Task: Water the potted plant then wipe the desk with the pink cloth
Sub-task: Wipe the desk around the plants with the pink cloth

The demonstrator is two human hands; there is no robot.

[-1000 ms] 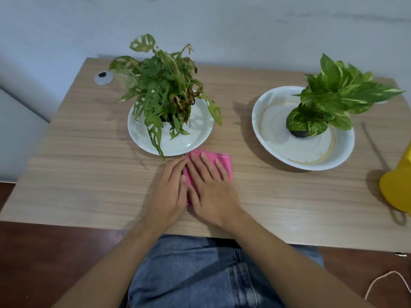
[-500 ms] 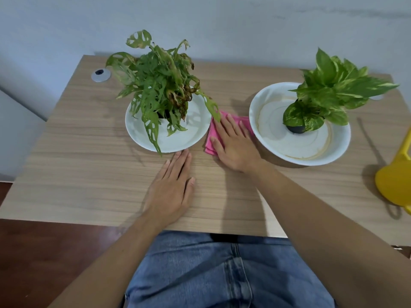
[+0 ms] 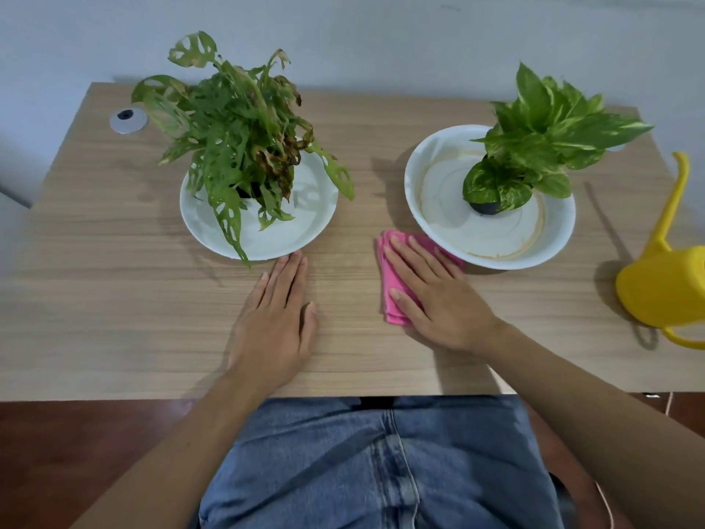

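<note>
Wooden counter against a pale wall. Right hand presses flat, fingers spread, on the pink cloth, which seems to touch the right plant's bowl. Left hand lies flat, fingers together.

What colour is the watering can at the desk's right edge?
Yellow. The watering can shows best in the head view, its only view.

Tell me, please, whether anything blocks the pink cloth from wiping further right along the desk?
Yes. The white bowl holding the right plant sits directly right of the pink cloth, its rim overlapping the cloth's far corner. The right hand presses flat on the cloth.
</note>
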